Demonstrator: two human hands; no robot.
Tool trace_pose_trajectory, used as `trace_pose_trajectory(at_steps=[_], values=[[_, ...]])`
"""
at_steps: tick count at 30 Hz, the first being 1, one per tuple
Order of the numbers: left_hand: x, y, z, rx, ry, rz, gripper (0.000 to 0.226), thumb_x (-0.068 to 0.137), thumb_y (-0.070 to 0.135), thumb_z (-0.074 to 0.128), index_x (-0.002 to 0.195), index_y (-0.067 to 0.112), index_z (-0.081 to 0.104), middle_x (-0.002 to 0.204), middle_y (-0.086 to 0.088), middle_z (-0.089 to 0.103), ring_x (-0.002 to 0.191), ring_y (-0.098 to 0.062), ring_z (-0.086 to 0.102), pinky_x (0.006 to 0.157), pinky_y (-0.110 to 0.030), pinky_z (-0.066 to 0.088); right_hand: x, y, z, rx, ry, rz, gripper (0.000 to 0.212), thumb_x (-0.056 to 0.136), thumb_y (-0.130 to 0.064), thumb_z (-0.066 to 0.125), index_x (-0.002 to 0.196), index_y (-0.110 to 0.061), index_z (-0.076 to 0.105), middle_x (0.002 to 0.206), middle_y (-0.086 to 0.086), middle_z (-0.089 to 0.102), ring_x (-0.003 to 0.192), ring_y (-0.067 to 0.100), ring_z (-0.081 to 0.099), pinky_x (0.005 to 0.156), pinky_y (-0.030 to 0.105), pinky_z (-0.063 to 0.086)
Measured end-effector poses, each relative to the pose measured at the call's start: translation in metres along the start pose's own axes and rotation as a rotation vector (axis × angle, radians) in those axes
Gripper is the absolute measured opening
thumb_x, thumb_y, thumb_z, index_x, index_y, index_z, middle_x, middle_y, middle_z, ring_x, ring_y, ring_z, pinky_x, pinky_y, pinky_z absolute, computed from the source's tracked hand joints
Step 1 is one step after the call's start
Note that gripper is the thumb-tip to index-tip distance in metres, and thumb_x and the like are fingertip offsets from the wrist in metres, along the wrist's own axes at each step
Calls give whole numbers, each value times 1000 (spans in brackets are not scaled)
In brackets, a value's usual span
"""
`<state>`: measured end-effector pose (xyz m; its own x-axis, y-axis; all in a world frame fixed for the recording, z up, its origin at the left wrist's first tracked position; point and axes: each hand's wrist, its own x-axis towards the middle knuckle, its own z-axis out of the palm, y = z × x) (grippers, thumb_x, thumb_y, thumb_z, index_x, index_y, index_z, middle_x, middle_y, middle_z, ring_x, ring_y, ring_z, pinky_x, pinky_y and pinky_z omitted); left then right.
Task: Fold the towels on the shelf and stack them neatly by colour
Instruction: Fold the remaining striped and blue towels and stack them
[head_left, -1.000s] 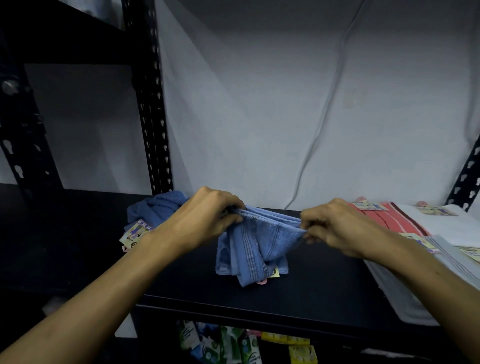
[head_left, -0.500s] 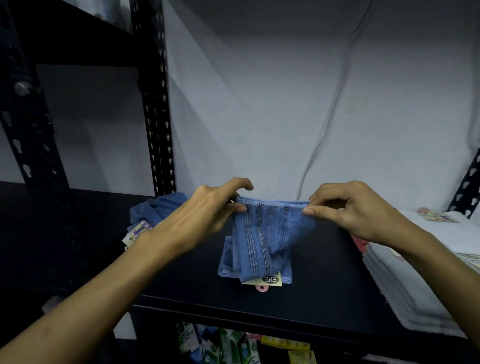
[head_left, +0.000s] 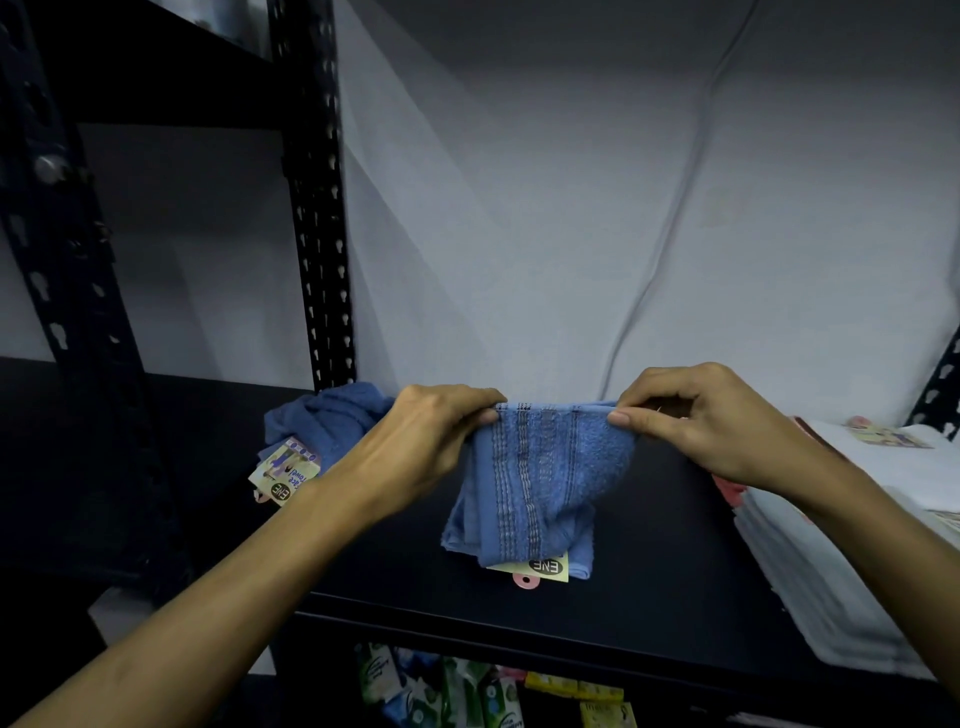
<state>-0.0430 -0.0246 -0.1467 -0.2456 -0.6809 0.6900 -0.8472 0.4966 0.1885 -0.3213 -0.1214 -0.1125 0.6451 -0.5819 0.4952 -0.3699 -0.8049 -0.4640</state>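
Note:
A blue striped towel (head_left: 540, 483) hangs folded above the black shelf (head_left: 649, 582), its lower end and paper label touching the shelf. My left hand (head_left: 431, 441) pinches its top left corner and my right hand (head_left: 696, 421) pinches its top right corner, stretching the top edge level. A second blue towel (head_left: 322, 421) lies crumpled at the back left with a printed label on it. A stack of folded white towels (head_left: 831, 545) sits at the right, with a bit of pink towel (head_left: 727, 491) showing under my right wrist.
A black perforated upright (head_left: 317, 218) stands behind the crumpled towel, another (head_left: 940, 384) at the far right. A grey sheet hangs as backdrop. Colourful packets (head_left: 467, 691) fill the shelf below. The shelf's front edge runs just below the towel label.
Both hands have raised the towel's top edge and pulled it straighter and more level; the towel now hangs flatter. The view has shifted slightly.

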Motion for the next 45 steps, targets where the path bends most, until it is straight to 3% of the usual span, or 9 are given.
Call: trace_pose_trajectory(at_steps=[9,15,18,21,27,31,38,43,45], values=[[0,1,11,6,-43,-162,26,107,24,42,99,11,63,83,-4,69,77,-23,63,68,-35,44,5,8,9,-64,18,-27,9,88,-26,74,83,-19,76,78,-10,71,75,14,67,72,38,52],[0,2,10,-1,-139,-133,21,106,24,50,118,17,65,92,4,71,81,-9,65,73,-25,50,10,16,7,-35,33,23,8,88,-24,75,82,-18,76,76,-7,72,72,15,67,74,45,54],[10,3,3,51,-193,-19,22,103,19,51,113,10,68,90,-7,70,82,-19,66,75,-33,50,20,16,0,-36,32,33,7,87,-22,76,82,-16,76,74,-4,72,66,14,67,72,43,56],[40,-4,-10,146,-196,71,28,98,20,51,107,7,73,85,-10,63,77,-27,63,70,-27,39,42,12,-16,-90,43,17,7,84,-22,79,79,-18,75,70,-6,71,60,13,67,68,38,57],[135,-24,-34,314,-172,40,30,104,17,53,128,10,69,101,-15,62,96,-34,60,73,-25,28,104,4,-64,-170,98,45,11,83,-18,81,80,-9,76,74,2,74,64,17,70,74,44,60],[191,-35,-54,380,-129,-14,24,102,10,53,111,2,73,95,-18,65,85,-26,49,75,-32,35,139,-5,-91,-261,171,18,12,85,-17,80,83,-6,76,78,6,74,70,20,69,77,45,59],[249,-20,-72,361,23,-61,27,93,-3,46,87,6,71,84,-9,64,81,-26,52,72,-33,40,163,-17,-128,-424,421,-53,16,93,-23,70,93,-7,75,88,4,69,77,19,63,75,29,45],[192,-28,-41,324,-44,32,20,86,-3,56,90,2,74,76,-7,37,73,-24,31,69,-28,33,109,-5,-96,-357,304,-95,8,85,-14,78,81,-12,70,77,1,69,70,17,64,70,29,51],[144,-32,-20,274,-121,6,20,86,0,65,97,9,79,79,-19,60,76,-36,54,73,-25,39,74,6,-59,-349,161,-112,9,83,-11,79,81,-13,71,75,-2,68,69,14,61,69,27,50]])
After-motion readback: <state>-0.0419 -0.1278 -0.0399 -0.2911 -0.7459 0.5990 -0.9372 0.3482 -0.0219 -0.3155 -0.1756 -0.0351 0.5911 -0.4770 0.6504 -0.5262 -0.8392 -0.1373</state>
